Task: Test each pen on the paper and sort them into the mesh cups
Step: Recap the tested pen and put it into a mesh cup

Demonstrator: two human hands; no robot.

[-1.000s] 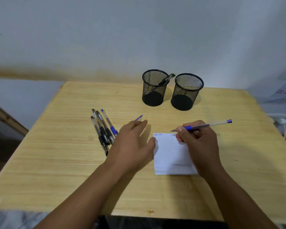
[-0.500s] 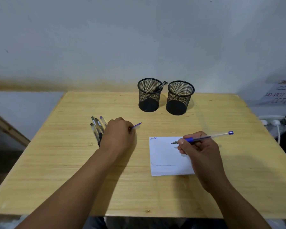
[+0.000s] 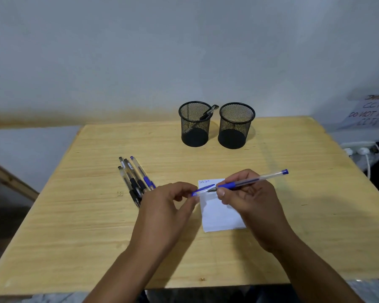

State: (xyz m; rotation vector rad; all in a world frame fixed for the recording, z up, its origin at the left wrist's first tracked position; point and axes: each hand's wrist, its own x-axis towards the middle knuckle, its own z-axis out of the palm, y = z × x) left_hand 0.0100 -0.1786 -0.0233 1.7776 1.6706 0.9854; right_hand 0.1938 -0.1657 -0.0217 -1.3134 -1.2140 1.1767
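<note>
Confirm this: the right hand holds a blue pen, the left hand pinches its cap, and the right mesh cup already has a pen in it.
Wrong cup. In the head view the pen stands in the left mesh cup; the right mesh cup shows none. The right hand holds the blue pen, and the left hand pinches the cap.

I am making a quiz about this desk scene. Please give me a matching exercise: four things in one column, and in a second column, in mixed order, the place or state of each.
Things
1. left mesh cup
2. right mesh cup
3. blue pen
4. pen cap

Place or state
A. pinched by the left hand
B. shows no pen inside
C. held by the right hand, tip above the paper
D. has one dark pen leaning in it

Pairs: 1-D, 2-B, 3-C, 4-A
</note>
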